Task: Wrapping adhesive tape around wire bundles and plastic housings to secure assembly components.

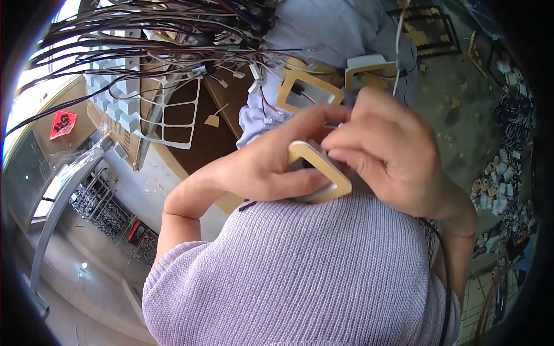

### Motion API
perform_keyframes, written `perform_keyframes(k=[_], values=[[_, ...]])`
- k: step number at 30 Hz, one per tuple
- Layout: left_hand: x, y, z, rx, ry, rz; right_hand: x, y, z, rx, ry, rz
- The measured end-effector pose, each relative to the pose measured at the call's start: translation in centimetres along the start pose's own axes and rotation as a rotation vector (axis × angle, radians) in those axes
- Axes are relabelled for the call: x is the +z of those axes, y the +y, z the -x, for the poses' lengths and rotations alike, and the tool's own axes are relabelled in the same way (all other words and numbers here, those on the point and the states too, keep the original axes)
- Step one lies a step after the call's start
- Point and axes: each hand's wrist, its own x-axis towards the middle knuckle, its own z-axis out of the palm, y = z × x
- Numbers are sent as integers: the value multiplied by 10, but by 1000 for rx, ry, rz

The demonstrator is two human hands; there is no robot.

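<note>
Close to my chest, my left hand [277,158] grips a small white frame with a yellow-tan border [326,167], its thumb lying across the frame's opening. Right beside it, my right hand [392,150] is closed in a pinch at the frame's upper edge. Whatever its fingertips hold is hidden. Two similar pieces lie on the cloth over my lap: a yellow-bordered frame [310,92] with a dark part and wire inside, and a second bordered piece [369,75] just right of it.
A thick bundle of dark wires with connectors [173,52] hangs across the upper left. Below it are white foam-like blocks [118,98] and a white panel with square openings [178,118] near a brown box [213,106]. Heaps of small white parts [496,187] and cables [516,118] cover the right floor.
</note>
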Motion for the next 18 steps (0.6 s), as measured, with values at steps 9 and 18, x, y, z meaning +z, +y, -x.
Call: perform_keyframes(k=[9,18], values=[[5,-2,4,56,-59,-20,3,-2,7,35,102,-61],[4,-9,4,49,-113,74,5,5,0,104,105,-157]])
